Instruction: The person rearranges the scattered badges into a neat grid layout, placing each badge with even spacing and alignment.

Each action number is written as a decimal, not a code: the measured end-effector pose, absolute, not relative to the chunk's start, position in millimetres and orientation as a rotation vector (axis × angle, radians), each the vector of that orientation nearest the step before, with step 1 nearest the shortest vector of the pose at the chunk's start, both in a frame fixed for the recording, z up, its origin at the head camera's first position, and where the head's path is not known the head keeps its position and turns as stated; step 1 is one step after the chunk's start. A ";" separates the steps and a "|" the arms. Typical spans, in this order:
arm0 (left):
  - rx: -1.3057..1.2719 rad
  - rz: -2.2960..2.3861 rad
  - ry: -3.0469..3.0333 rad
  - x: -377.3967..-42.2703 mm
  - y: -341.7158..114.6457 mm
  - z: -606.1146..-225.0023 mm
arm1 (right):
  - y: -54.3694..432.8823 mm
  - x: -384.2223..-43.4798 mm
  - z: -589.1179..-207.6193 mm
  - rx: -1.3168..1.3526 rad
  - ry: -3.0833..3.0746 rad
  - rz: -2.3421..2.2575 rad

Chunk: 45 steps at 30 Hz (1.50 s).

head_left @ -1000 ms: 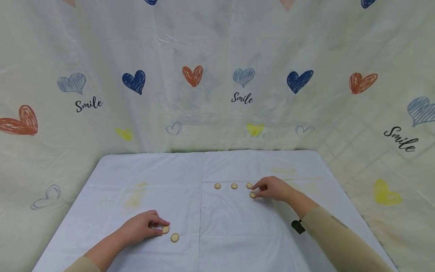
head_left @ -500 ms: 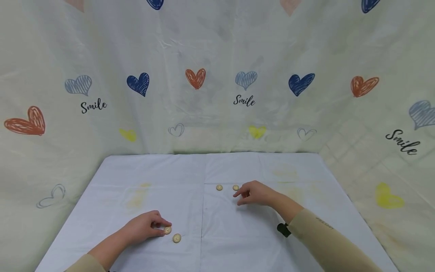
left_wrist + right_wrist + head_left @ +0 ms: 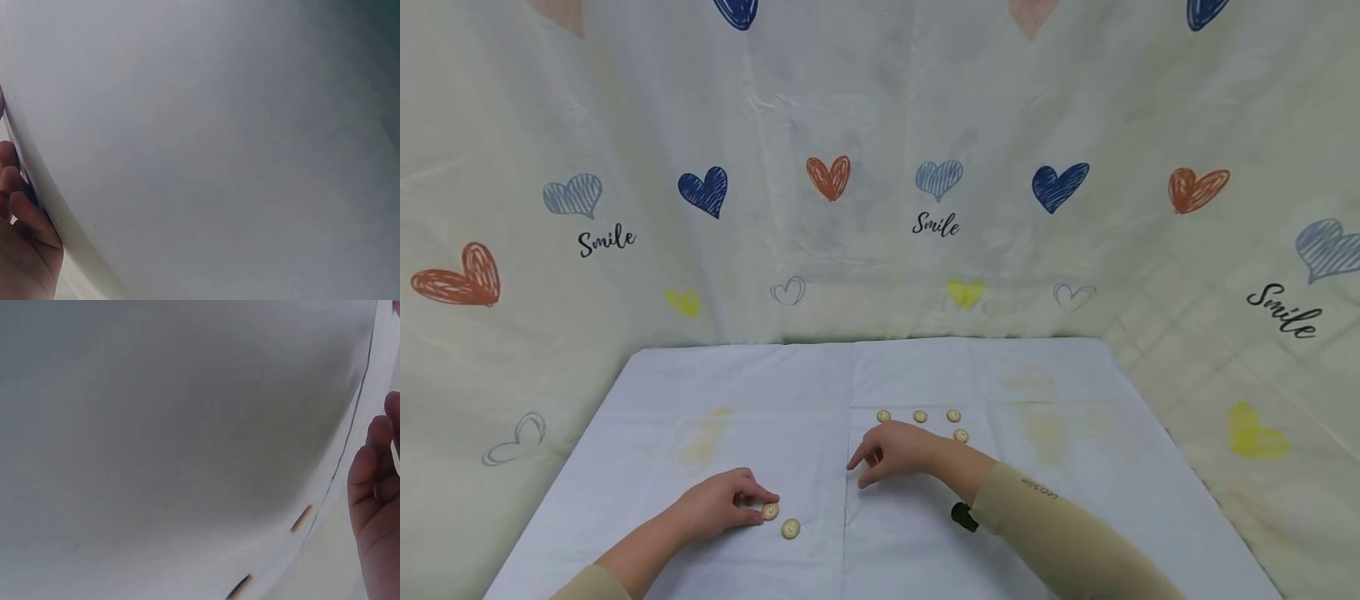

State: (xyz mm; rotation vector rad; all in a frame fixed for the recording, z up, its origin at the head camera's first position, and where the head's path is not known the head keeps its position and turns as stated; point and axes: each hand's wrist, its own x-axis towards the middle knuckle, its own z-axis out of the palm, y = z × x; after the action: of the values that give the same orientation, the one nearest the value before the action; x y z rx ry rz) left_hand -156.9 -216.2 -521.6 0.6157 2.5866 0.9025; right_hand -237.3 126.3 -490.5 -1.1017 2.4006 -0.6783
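Note:
My left hand rests low on the white-covered table, thumb and index finger pinching a round tan wooden button by its edge. Just to the right of that lies a second button, apart from the fingers. In the head view my right hand is over the middle of the table, fingers loosely bent and holding nothing. Behind it is a row of three buttons, the left one close above the knuckles. A further button lies just below the right one. The left wrist view shows only part of the hand.
A white cloth with fold creases and faint yellow stains covers the table. Behind it and at the sides hangs a pale curtain printed with hearts and "Smile". Two buttons show edge-on in the right wrist view, one nearer the hand.
My right hand has let go of the button below the row's right end and moved left and closer to me. My left hand keeps its pinch in about the same place.

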 end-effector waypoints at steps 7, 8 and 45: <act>0.604 0.899 2.593 -157.0 -214.2 -523.4 | 84.9 -220.6 -492.6 -1.222 2.345 -0.579; 0.603 0.898 2.594 -156.9 -214.1 -523.1 | 79.7 -218.3 -491.9 -1.238 2.333 -0.567; 0.627 0.903 2.588 -158.3 -216.5 -523.2 | 24.4 -202.0 -502.5 -1.524 2.250 -0.310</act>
State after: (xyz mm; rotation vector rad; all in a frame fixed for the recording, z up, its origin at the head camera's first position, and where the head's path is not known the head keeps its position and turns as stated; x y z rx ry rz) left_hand -158.3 -216.5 -523.2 0.6267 2.5877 0.9035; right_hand -202.0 24.4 -502.5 -1.5240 2.2498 -0.3103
